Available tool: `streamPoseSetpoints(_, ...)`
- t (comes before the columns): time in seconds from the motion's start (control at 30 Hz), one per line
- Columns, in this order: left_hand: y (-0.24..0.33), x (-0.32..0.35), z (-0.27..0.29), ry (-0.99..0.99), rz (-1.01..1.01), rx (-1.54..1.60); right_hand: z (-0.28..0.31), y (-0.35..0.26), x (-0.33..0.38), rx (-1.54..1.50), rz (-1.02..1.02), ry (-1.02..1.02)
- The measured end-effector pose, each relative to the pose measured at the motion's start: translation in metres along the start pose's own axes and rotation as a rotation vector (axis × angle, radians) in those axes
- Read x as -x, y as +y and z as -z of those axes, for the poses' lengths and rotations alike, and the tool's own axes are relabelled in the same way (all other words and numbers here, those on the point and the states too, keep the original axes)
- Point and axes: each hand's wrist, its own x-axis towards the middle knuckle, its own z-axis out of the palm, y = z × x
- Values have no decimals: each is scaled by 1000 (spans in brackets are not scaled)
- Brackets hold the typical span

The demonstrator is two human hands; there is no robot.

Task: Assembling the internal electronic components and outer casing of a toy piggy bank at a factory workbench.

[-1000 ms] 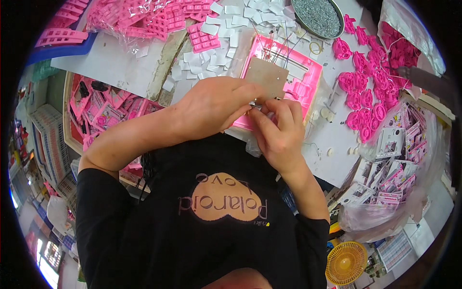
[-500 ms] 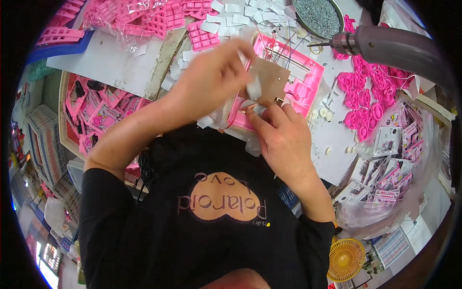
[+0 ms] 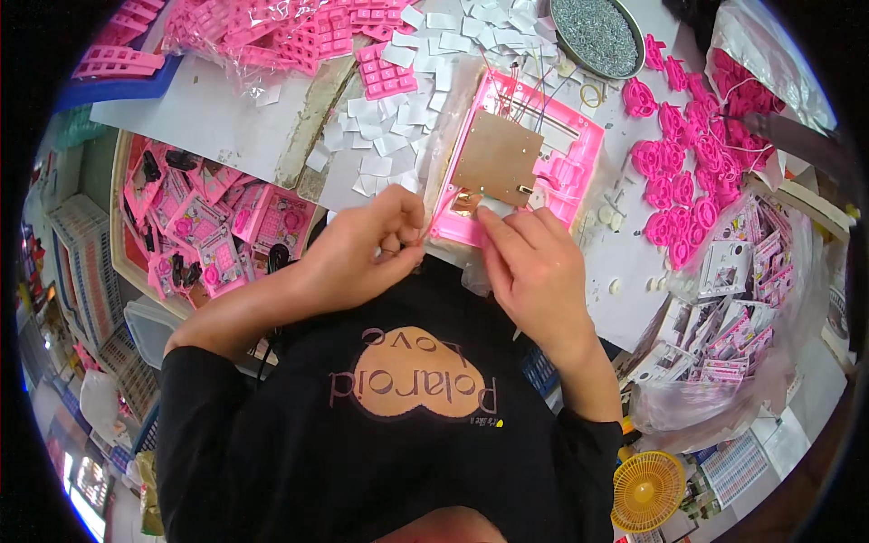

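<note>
A pink plastic casing lies in front of me, tilted slightly. A flat brown circuit board sits in it, with thin wires rising at its far end. By the board's near edge are a small copper-coloured piece and a white piece beneath my fingertips. My right hand is closed on the casing's near edge, fingers bent and pressed together. Just off the near left corner, my left hand pinches what looks like a thin red wire running from the casing.
White paper squares and pink keypads lie beyond. A round tray of screws stands at the back. An electric screwdriver hangs over pink ring parts. Boxed pink parts are left; a bag of printed panels is right.
My left hand has come down and left, off the board to the casing's near corner. My right hand stays by the casing's near edge. The screwdriver has swung away to the right.
</note>
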Motion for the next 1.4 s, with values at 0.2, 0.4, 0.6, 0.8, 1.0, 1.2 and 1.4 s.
streamPoseSetpoints(0.2,48,-36,44,-5,188,488,-6,-11,-13,82,-28,-11)
streamPoseSetpoints(0.4,41,-57,41,37,-163,123,0,-10,-15,100,45,-143)
streamPoseSetpoints(0.6,49,-62,27,161,-506,-394,2,-6,-10,22,29,-110)
streamPoseSetpoints(0.8,54,-56,1,99,-667,-569,19,6,1,-233,-46,244)
streamPoseSetpoints(1.0,57,-68,-20,-60,-668,-563,25,6,18,-267,-123,284)
streamPoseSetpoints(1.2,62,-76,-22,-66,-645,-611,31,13,50,-347,-389,218)
streamPoseSetpoints(1.4,47,-74,-42,-83,-690,-642,33,1,45,-530,-542,140)
